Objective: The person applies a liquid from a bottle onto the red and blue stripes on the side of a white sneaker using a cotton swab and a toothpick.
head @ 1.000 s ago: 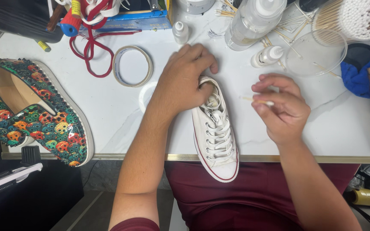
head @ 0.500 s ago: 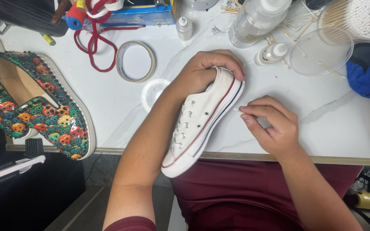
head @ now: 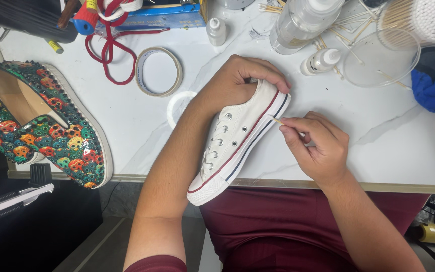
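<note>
A small white canvas sneaker with a red and a blue stripe along its sole lies tipped on its side over the front edge of the white marble table. My left hand grips its heel end from above. My right hand pinches a thin wooden cotton swab, whose tip touches the sole's side near the heel.
A colourful studded slip-on shoe sits at the left. A tape roll, red laces, small white bottles, a clear dish, a tub of cotton swabs and a blue cloth line the back.
The sneaker went from flat, laces up, to tipped on its side. My left hand shifted to the heel. My right hand brought the swab to the sole's edge.
</note>
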